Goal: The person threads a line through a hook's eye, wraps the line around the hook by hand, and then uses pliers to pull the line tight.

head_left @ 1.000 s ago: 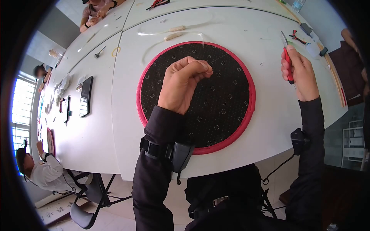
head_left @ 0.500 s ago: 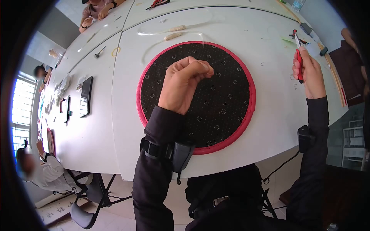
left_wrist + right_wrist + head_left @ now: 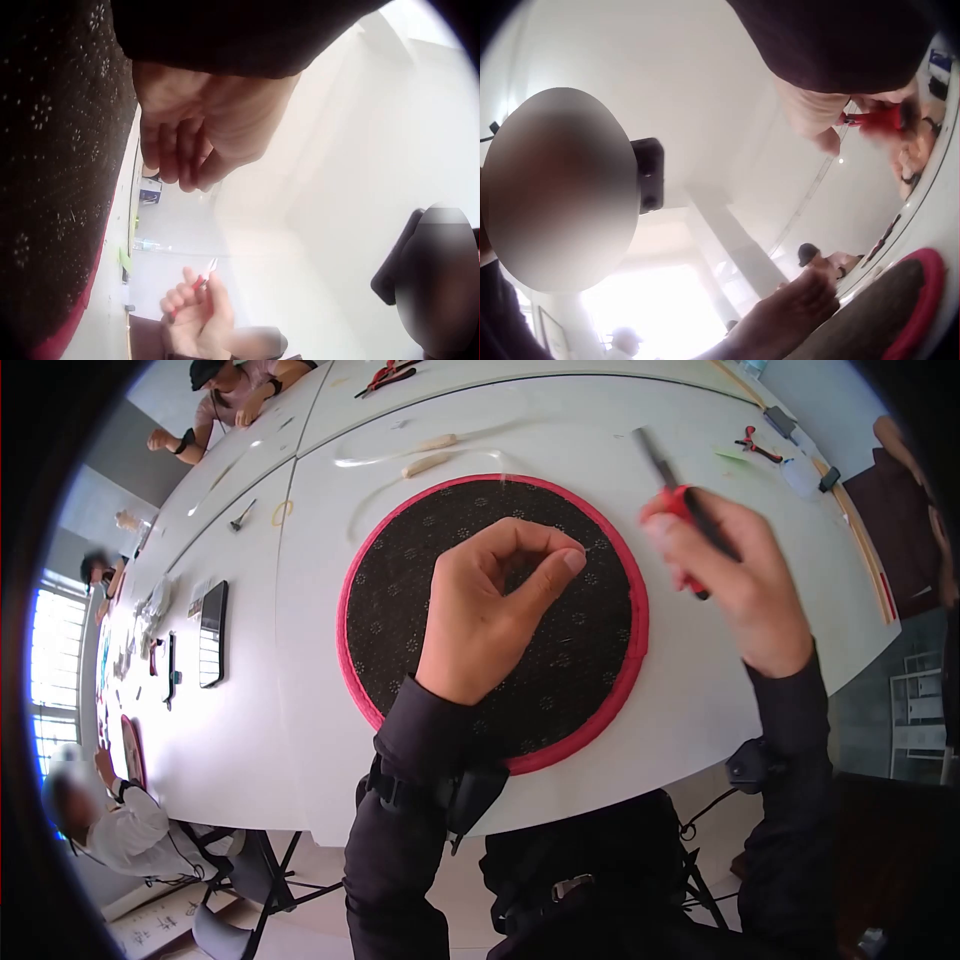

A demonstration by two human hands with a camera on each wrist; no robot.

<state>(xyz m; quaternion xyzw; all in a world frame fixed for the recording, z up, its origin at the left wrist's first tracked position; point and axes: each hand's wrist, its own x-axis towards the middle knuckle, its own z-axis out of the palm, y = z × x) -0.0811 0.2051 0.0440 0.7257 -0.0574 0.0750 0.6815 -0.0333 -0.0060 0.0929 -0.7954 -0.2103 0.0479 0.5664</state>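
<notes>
Over the black round mat with its red rim, my left hand pinches thumb against fingertips. A tiny glint shows at those fingertips; the fine thread there is barely visible. The left wrist view has the same hand with its fingertips together. My right hand, raised beyond the mat's upper right edge, grips a red-handled tool, its grey tip toward the upper left and blurred. In the right wrist view the tool's red handle shows under the right hand.
Two clear loops with beige handles lie behind the mat. Red-handled pliers lie at the back right, others at the far edge. A phone is on the left. People sit at the table's far and left sides.
My right hand first moved away to the right, then came back left toward the mat with the tool. My left hand has turned slightly, thumb outward. The head view has shifted a little.
</notes>
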